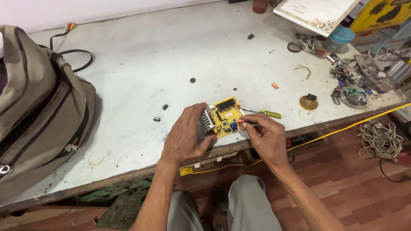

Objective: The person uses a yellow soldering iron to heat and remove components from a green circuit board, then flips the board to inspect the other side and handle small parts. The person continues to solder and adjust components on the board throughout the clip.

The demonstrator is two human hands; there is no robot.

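A yellow circuit board with black relays, a blue part and a silver heat sink lies near the front edge of the white table. My left hand holds the board by its left side, over the heat sink. My right hand pinches a thin tool with an orange handle, its tip at the board's right edge. Just behind my right hand, a screwdriver with a yellow-green handle rests on the table.
A khaki backpack fills the table's left end, with a black cable behind it. Small black parts lie left of the board. At the right are a round brown disc, an orange component, metal clutter and coiled wire.
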